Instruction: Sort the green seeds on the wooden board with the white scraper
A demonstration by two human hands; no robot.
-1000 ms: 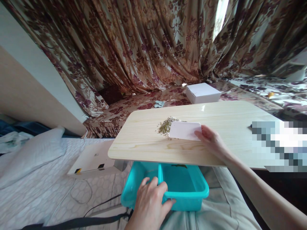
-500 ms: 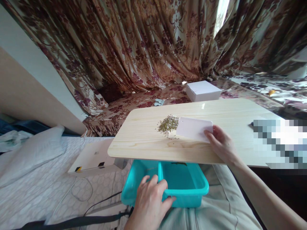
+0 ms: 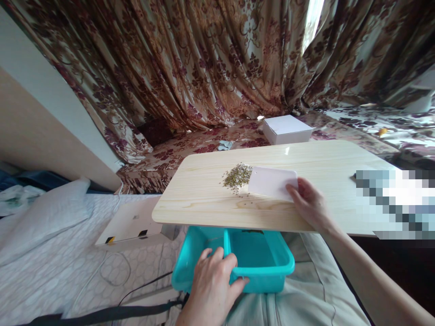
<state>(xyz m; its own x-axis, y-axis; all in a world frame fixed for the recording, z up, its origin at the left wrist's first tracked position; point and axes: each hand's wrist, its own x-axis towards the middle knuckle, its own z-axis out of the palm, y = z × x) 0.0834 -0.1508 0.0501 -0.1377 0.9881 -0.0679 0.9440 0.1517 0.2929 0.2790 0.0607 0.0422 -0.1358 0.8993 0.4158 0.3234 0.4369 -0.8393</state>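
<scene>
White card (image 3: 272,182) shifted rightward — right hand (image 3: 311,203) grips it beside grains (image 3: 238,175).

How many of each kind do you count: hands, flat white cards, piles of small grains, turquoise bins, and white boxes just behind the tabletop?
Hands: 2, the left hand and the right hand
Flat white card: 1
Pile of small grains: 1
Turquoise bin: 1
White box just behind the tabletop: 1
Total: 6

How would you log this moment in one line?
right hand: holds white card beside grain pile on tabletop | left hand: grips near rim of turquoise bin
</scene>
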